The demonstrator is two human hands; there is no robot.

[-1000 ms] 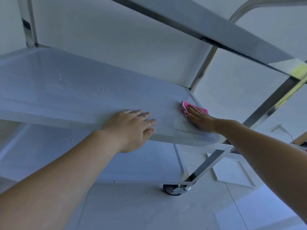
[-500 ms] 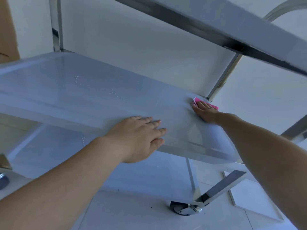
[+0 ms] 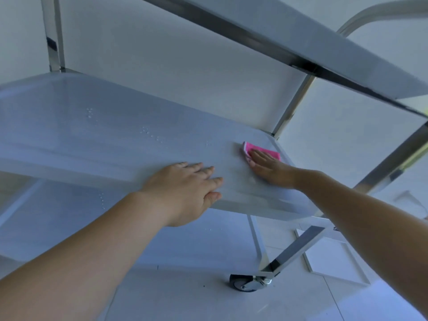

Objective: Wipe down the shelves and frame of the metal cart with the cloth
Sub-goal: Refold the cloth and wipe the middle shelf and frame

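Right hand (image 3: 269, 166) lies flat, fingers apart, pressing the pink cloth (image 3: 261, 150) into the middle shelf's (image 3: 92, 135) far corner; left hand (image 3: 185, 188) braces open-palmed. Overlapping strokes should reach the remaining droplets (image 3: 148, 133).

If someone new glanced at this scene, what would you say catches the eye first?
The pink cloth stands out most, pressed flat under the right hand near the far right corner of the cart's middle shelf. The left hand lies open on the shelf's near edge. Small water droplets dot the shelf to the left, and a black caster wheel shows below on the pale floor.
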